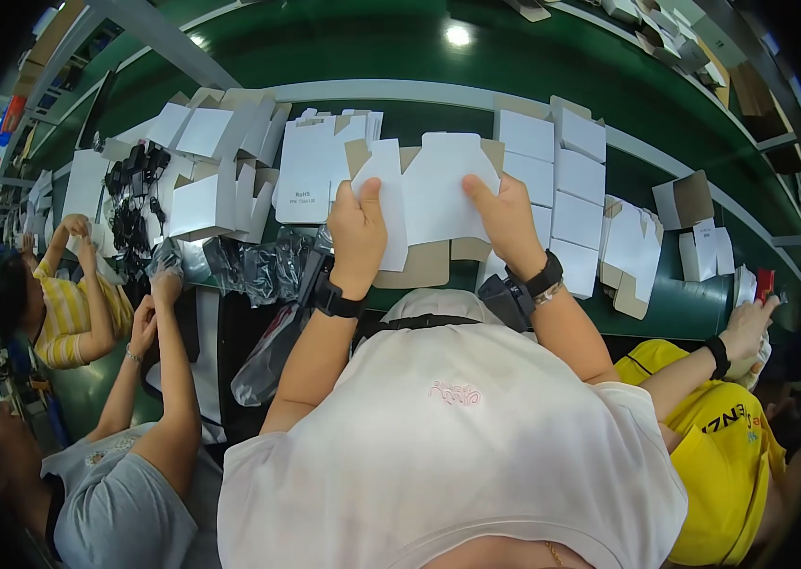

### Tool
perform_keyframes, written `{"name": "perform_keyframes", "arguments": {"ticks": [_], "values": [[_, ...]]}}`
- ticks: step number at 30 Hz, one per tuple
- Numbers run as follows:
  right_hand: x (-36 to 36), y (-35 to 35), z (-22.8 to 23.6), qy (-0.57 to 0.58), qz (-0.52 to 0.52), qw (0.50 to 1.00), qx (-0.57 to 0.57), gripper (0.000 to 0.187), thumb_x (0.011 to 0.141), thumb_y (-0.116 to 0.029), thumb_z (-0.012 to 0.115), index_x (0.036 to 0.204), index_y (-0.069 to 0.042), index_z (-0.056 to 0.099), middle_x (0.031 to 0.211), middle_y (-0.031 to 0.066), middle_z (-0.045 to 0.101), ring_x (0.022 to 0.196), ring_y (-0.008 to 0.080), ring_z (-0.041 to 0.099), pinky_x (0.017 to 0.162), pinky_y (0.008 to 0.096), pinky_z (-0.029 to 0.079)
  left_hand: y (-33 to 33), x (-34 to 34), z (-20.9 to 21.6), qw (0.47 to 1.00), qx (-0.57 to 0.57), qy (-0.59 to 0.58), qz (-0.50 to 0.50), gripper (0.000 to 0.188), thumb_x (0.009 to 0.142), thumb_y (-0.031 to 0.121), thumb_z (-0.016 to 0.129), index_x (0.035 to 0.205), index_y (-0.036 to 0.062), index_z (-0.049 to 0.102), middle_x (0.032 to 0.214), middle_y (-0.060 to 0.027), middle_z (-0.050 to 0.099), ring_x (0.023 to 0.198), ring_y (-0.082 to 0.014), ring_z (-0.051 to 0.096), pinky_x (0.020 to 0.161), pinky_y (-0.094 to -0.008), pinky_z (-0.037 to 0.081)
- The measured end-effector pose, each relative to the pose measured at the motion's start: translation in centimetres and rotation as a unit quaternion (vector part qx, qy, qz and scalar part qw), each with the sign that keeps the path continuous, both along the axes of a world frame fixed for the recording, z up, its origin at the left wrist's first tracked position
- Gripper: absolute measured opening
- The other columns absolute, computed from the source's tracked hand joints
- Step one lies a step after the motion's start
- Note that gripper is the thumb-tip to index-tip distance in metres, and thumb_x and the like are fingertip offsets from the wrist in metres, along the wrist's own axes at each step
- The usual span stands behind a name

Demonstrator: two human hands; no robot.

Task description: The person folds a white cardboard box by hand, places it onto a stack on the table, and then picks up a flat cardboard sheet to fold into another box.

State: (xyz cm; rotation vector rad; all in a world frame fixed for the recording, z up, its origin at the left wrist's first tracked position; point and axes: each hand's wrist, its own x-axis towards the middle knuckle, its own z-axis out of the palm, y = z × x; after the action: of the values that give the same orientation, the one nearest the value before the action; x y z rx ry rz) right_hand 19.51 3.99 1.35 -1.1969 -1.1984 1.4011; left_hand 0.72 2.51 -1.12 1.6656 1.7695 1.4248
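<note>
In front of my chest I hold a white cardboard box blank [448, 194], partly folded, its brown inner side showing at several flaps. My left hand [359, 232] grips its narrow left panel, thumb on top and fingers behind. On the wide panel, the right edge is pinched by my right hand [507, 220], thumb on the white face; its other fingers are mostly hidden behind the card. Just beyond my left hand lies a stack of flat white box blanks [309, 175]. Closed white boxes [579, 178] stand in rows beyond my right hand.
Open white boxes [203, 207] and black adapters with cables [133, 185] crowd the left. Bagged black items [258, 267] lie at the near edge. More blanks [630, 245] and an open box [685, 204] are at right. Co-workers' arms [178, 365] reach in from both sides.
</note>
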Motion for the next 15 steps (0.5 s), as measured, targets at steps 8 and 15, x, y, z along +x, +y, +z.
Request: {"name": "perform_keyframes", "arguments": {"ticks": [8, 15], "values": [[-0.2, -0.5, -0.1, 0.094, 0.017, 0.995, -0.013, 0.062, 0.083, -0.041, 0.059, 0.125, 0.0, 0.039, 0.112, 0.0101, 0.054, 0.1, 0.0162, 0.053, 0.085, 0.0282, 0.043, -0.7, 1.3, 2.2, 0.998, -0.04, -0.029, -0.048, 0.077, 0.074, 0.038, 0.069, 0.124, -0.0041, 0.028, 0.095, -0.0223, 0.055, 0.083, -0.032, 0.057, 0.076, -0.0337, 0.046], [-0.4, -0.3, 1.5, -0.024, 0.027, 0.983, 0.178, 0.076, 0.085, -0.048, 0.052, 0.138, -0.004, 0.021, 0.138, 0.0156, 0.029, 0.123, 0.0237, 0.036, 0.099, 0.0336, 0.031, -0.8, 0.4, 2.8, 0.941, -0.172, -0.213, -0.199, 0.098, 0.068, 0.032, 0.076, 0.137, -0.0002, 0.013, 0.13, -0.0224, 0.034, 0.115, -0.0286, 0.042, 0.093, -0.0356, 0.038]]}}
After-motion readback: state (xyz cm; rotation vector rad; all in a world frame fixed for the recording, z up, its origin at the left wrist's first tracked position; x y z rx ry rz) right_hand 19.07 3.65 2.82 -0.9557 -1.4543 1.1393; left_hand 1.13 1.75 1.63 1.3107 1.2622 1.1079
